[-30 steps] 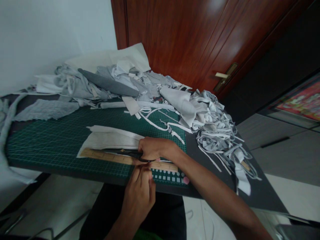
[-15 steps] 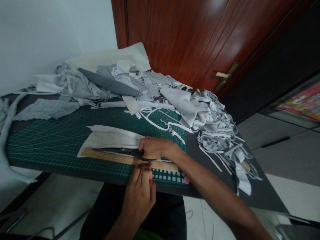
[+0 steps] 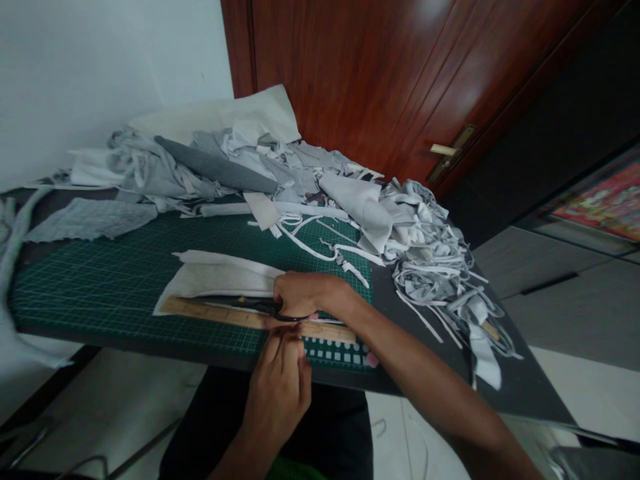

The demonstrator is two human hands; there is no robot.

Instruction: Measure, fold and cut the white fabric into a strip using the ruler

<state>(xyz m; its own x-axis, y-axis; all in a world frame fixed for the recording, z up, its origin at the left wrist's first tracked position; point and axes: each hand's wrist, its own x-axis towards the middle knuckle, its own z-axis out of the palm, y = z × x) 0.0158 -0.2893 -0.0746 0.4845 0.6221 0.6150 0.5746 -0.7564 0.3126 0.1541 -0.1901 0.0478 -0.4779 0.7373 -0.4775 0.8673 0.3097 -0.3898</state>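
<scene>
right hand: our right hand (image 3: 305, 297) is closed around the grip of the black scissors (image 3: 250, 305), reaching across from the right, with the blades pointing left along the far edge of the wooden ruler (image 3: 220, 313).
left hand: our left hand (image 3: 277, 393) comes up from the near side, its fingertips (image 3: 283, 343) on the near edge of the ruler; we cannot tell if it grips anything.
hands: close together, just beside each other at the ruler's right part, not clamped on one shared thing.
fabric: a white fabric piece (image 3: 215, 280) lies flat on the mat, its near edge under the ruler and touching the scissors.
mat: a green grid cutting mat (image 3: 100, 293) carries all of this, and white strips (image 3: 320, 243) lie curled on its far right part.
bench: a dark bench (image 3: 140, 343) lies under the mat.
far pile: crumpled grey and white fabric scraps (image 3: 150, 177) are heaped along the far side.
right pile: tangled narrow strips (image 3: 430, 273) sit on the bench to the right of the mat.
left: a grey knit piece (image 3: 90, 219) lies at the far left of the mat.
behind: a reddish wooden door (image 3: 375, 80) with a lever handle (image 3: 444, 150) stands beyond the bench, beside a white wall (image 3: 100, 67).
</scene>
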